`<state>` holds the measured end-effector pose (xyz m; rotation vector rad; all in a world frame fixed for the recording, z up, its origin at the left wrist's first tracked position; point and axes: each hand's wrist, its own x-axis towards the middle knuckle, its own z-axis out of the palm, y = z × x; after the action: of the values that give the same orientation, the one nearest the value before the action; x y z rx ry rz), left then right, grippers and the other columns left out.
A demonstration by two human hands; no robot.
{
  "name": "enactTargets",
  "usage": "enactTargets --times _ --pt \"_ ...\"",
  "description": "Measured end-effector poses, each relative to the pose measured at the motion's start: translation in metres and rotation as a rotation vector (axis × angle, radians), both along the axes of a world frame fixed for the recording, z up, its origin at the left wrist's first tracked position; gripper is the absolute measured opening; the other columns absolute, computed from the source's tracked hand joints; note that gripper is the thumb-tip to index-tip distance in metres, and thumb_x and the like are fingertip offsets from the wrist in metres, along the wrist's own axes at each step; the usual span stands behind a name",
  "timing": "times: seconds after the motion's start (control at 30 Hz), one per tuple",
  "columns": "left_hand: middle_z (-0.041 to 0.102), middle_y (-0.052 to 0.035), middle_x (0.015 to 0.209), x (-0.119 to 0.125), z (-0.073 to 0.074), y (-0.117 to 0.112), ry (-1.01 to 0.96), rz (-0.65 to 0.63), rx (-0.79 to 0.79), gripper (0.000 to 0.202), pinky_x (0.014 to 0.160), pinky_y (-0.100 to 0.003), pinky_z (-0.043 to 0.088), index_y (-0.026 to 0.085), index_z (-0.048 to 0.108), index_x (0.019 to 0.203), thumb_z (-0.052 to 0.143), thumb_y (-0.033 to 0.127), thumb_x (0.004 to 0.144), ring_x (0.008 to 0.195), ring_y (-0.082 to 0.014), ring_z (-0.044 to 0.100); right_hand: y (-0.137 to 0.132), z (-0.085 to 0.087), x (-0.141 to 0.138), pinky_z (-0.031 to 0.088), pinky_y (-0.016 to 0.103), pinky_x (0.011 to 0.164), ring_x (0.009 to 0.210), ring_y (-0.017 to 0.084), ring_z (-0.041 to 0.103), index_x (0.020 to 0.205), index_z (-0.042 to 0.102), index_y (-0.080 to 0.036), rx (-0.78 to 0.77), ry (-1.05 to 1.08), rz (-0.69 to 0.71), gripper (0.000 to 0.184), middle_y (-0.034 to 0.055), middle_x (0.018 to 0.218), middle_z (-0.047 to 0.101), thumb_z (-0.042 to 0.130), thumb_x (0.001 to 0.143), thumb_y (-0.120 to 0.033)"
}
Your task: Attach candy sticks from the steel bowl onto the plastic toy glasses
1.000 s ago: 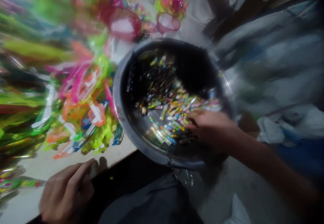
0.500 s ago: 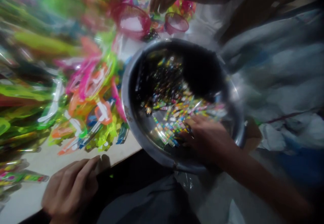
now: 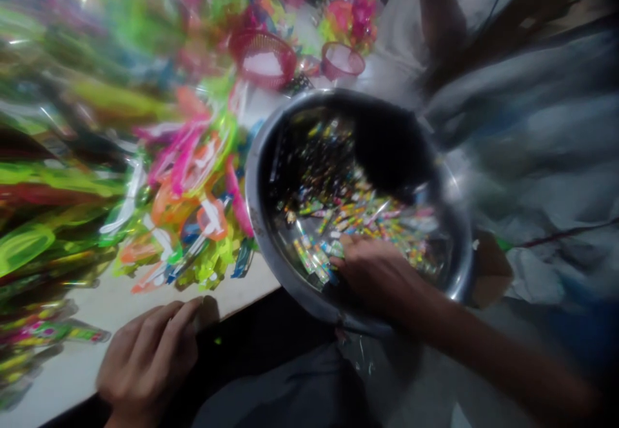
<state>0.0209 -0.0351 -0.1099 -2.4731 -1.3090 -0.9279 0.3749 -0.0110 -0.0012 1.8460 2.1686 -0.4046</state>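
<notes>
Right hand [image 3: 377, 280] is reaching into the steel bowl [image 3: 256, 205], fingers curled and dipping down among the small colored pieces [image 3: 358, 212]. Fingertips are touching the pieces at the near side of the bowl. Can't tell if it's pinching anything, the view is too blurred. Left hand [image 3: 145, 357] is sitting outside the bowl at the table [image 3: 236, 289] edge, fingers lying close together and slightly curled, nothing visible in it.

Bowl is standing on the table edge, tilted toward the camera, with the pieces spread across its floor. Bright plastic toys [image 3: 188, 176] are lying in a heap just beside the bowl. Two red baskets [image 3: 262, 59] are sitting beyond it. Another person's arm [image 3: 438, 15] is showing at top right, and rumpled cloth [image 3: 534, 280] is lying to the right.
</notes>
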Motion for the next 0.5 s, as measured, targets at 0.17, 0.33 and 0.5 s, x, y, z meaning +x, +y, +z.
enactTargets --times 0.17,0.33,0.5 --pt "0.075 -0.0129 0.091 0.004 0.005 0.0 0.012 0.004 0.009 0.021 0.079 -0.039 0.051 0.015 0.072 0.111 0.062 0.013 0.093 0.08 -0.0276 0.066 0.006 -0.01 0.012 0.035 0.03 0.057 0.06 0.018 0.055 0.096 0.066 -0.013 -0.05 0.158 -0.039 0.015 0.0078 0.076 0.068 0.056 0.086 -0.008" --pt "0.075 -0.0131 0.091 0.002 0.004 0.001 0.029 -0.025 0.026 0.023 0.08 -0.038 0.051 0.014 0.072 0.111 0.062 0.01 0.091 0.081 -0.0272 0.067 0.012 -0.001 0.013 0.046 0.028 0.068 0.078 0.019 0.065 0.112 0.063 -0.017 -0.096 0.4 -0.002 0.034 0.0073 0.096 0.073 0.06 0.08 -0.007" --pt "0.075 -0.0102 0.092 0.004 0.002 -0.003 -0.041 0.004 -0.022 0.024 0.082 -0.037 0.05 0.02 0.07 0.116 0.057 0.015 0.096 0.083 -0.0257 0.068 0.007 0.025 0.002 0.048 0.027 0.088 0.102 0.019 0.065 0.119 0.06 -0.021 -0.034 0.667 -0.054 0.031 0.0058 0.115 0.07 0.063 0.09 -0.012"
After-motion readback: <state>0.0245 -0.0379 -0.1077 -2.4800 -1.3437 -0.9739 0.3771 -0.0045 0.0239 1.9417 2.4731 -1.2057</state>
